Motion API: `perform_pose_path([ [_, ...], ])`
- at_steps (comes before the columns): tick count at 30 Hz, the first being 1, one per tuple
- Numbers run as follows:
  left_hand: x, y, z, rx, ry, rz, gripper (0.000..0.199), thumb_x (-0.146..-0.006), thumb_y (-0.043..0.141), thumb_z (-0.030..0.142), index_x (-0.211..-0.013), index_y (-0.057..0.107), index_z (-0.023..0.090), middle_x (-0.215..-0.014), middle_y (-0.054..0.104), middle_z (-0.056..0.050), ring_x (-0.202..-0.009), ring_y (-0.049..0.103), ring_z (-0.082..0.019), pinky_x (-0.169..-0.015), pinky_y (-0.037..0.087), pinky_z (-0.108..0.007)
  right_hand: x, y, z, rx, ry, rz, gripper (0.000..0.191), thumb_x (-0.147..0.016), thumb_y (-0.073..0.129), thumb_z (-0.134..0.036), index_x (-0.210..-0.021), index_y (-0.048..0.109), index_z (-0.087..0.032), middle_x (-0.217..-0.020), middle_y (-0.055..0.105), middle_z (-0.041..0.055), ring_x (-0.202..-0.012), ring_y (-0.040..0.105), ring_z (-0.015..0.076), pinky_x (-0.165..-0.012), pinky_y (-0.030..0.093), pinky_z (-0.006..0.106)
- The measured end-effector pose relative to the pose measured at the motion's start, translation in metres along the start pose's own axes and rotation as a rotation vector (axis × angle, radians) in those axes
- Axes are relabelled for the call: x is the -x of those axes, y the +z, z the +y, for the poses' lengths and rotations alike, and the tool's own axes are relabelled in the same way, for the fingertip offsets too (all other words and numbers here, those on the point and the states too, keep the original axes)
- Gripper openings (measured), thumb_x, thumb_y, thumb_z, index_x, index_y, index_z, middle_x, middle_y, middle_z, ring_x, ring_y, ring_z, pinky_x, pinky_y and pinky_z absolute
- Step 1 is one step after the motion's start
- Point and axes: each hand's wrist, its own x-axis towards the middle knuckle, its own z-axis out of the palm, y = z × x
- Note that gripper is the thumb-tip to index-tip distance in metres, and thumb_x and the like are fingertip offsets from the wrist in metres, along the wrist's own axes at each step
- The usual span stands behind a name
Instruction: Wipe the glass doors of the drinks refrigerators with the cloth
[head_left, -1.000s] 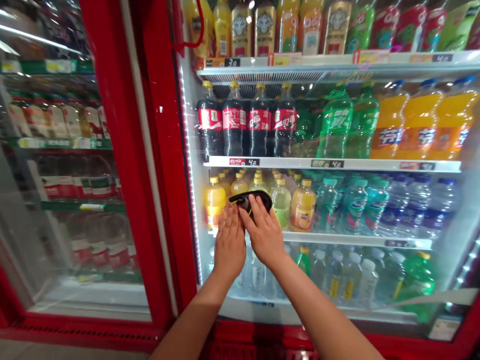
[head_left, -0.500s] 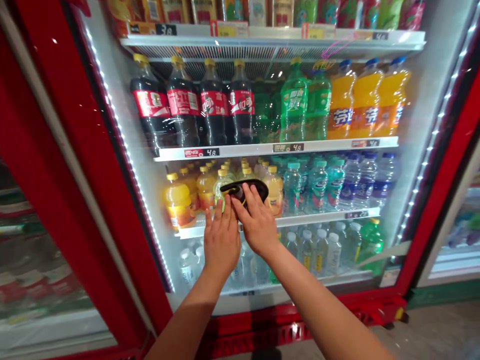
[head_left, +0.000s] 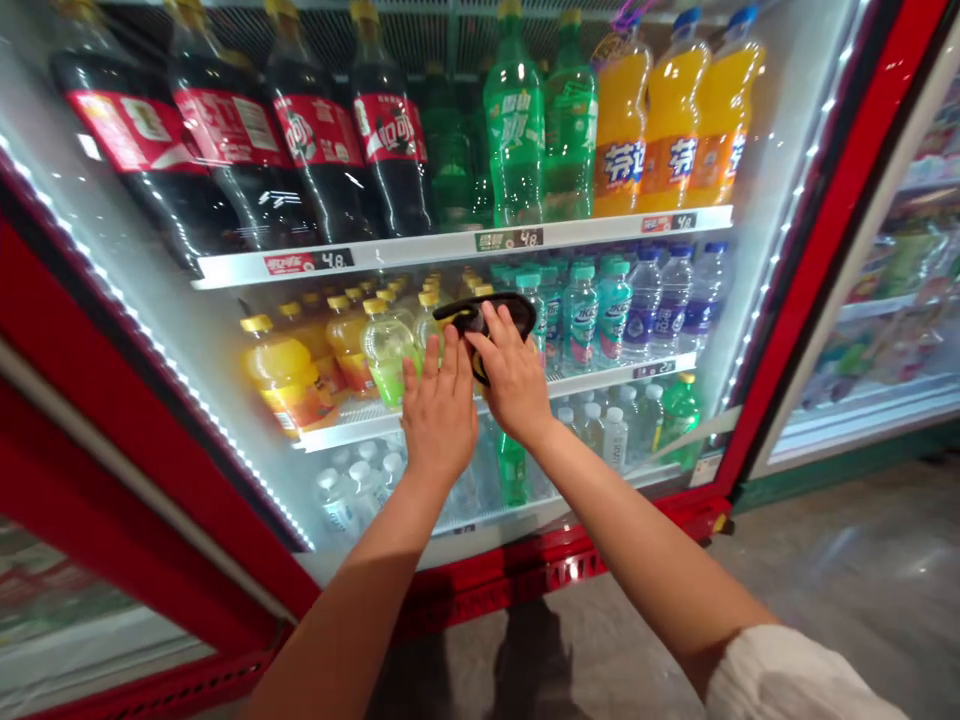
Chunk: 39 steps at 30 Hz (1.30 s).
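Observation:
A black, rounded, flat item with a curved strap-like edge and a bit of yellow is held up in front of the drinks fridge. I cannot make out its kind. My right hand grips it, with fingers over its front and the thumb toward its left side. My left hand is close beside, fingers stretched upward, fingertips at the item's lower left edge. Whether those fingertips press on it is unclear. Behind the hands are yellow-capped juice bottles and teal-capped bottles on the shelf.
Large cola bottles, green soda bottles and orange soda bottles fill the upper shelf. Clear bottles stand at the bottom. A red fridge frame surrounds them, with grey floor below right.
My view has come closer to the fridge and tilted down, so the shelves look larger and higher. Both hands and the black item now sit further right against the bottles, the hold looking unchanged.

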Motion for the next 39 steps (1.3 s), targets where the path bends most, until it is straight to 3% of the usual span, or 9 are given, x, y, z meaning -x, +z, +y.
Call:
perform_pose_path([
  [5, 0.025, 0.021, 0.026, -0.006, 0.044, -0.027, 0.07, -0.094, 0.041, 0.011, -0.159, 0.014, 0.007, -0.164, 0.025, -0.019, -0.154, 0.016, -0.029, -0.126, 0.013, -0.056, 0.039, -0.014, 0.029, 0.008, -0.088, 0.026, 0.039, -0.1, 0.046, -0.016, -0.133, 0.062, -0.03, -0.151, 0.052, 0.0059, -0.148, 0.036, 0.0189, -0.116, 0.035, 0.044],
  [8, 0.011, 0.035, 0.054, 0.006, 0.101, -0.031, 0.072, -0.094, 0.042, 0.011, -0.159, 0.011, 0.006, -0.163, 0.025, -0.019, -0.154, 0.016, -0.027, -0.127, 0.014, -0.052, 0.051, -0.024, 0.063, 0.048, -0.027, 0.108, 0.036, -0.1, 0.048, -0.018, -0.128, 0.066, -0.033, -0.143, 0.061, 0.0039, -0.143, 0.043, 0.0188, -0.119, 0.03, 0.047],
  [14, -0.033, 0.033, 0.067, 0.03, 0.113, 0.03, 0.077, -0.093, 0.042, 0.01, -0.16, 0.005, 0.011, -0.164, 0.023, -0.016, -0.155, 0.012, -0.026, -0.126, 0.007, -0.057, 0.027, -0.025, 0.082, 0.007, 0.04, 0.175, 0.043, -0.1, 0.038, -0.014, -0.133, 0.063, -0.025, -0.149, 0.054, 0.007, -0.15, 0.031, 0.0181, -0.117, 0.035, 0.044],
  [18, -0.009, 0.038, 0.066, -0.019, 0.088, 0.052, 0.072, -0.093, 0.043, 0.012, -0.159, 0.014, 0.01, -0.163, 0.025, -0.017, -0.155, 0.013, -0.028, -0.126, 0.01, -0.057, 0.048, -0.019, 0.074, 0.016, -0.025, 0.068, 0.045, -0.099, 0.044, -0.017, -0.142, 0.056, -0.026, -0.157, 0.044, 0.0084, -0.153, 0.024, 0.022, -0.118, 0.032, 0.048],
  [23, -0.002, 0.052, 0.098, -0.026, 0.163, -0.046, 0.064, -0.093, 0.043, 0.012, -0.155, 0.029, 0.007, -0.161, 0.031, -0.015, -0.153, 0.022, -0.026, -0.127, 0.014, -0.051, 0.087, -0.026, 0.111, 0.014, -0.038, 0.083, 0.046, -0.099, 0.044, -0.013, -0.141, 0.056, -0.03, -0.153, 0.05, 0.0068, -0.152, 0.028, 0.0214, -0.12, 0.03, 0.051],
  [26, -0.034, 0.046, 0.109, -0.016, 0.184, -0.045, 0.065, -0.094, 0.043, 0.014, -0.156, 0.026, 0.008, -0.163, 0.027, -0.013, -0.154, 0.02, -0.024, -0.127, 0.012, -0.051, 0.07, -0.031, 0.126, -0.037, 0.048, 0.129, 0.05, -0.1, 0.042, -0.014, -0.147, 0.048, -0.03, -0.158, 0.043, 0.0077, -0.153, 0.024, 0.0228, -0.119, 0.032, 0.054],
  [29, -0.054, 0.033, 0.099, -0.029, 0.137, 0.0, 0.068, -0.093, 0.043, 0.014, -0.157, 0.022, 0.008, -0.165, 0.023, -0.012, -0.155, 0.014, -0.026, -0.127, 0.011, -0.054, 0.041, -0.031, 0.114, -0.073, 0.111, 0.126, 0.057, -0.1, 0.041, -0.013, -0.154, 0.038, -0.032, -0.162, 0.035, 0.0064, -0.154, 0.021, 0.0229, -0.118, 0.032, 0.054],
  [34, -0.018, 0.041, 0.09, -0.073, 0.114, 0.024, 0.065, -0.092, 0.043, 0.011, -0.155, 0.029, 0.005, -0.163, 0.028, -0.017, -0.154, 0.018, -0.029, -0.126, 0.019, -0.052, 0.062, -0.025, 0.094, -0.083, 0.024, 0.047, 0.056, -0.098, 0.045, -0.013, -0.151, 0.043, -0.031, -0.161, 0.037, 0.0084, -0.153, 0.023, 0.0239, -0.116, 0.035, 0.051],
  [39, -0.012, 0.072, 0.127, -0.071, 0.249, 0.004, 0.063, -0.091, 0.044, 0.01, -0.154, 0.033, 0.006, -0.16, 0.034, -0.014, -0.152, 0.028, -0.024, -0.127, 0.017, -0.046, 0.107, -0.034, 0.146, -0.04, 0.038, 0.08, 0.056, -0.097, 0.046, -0.011, -0.149, 0.047, -0.033, -0.157, 0.044, 0.0089, -0.151, 0.031, 0.025, -0.116, 0.034, 0.056],
])
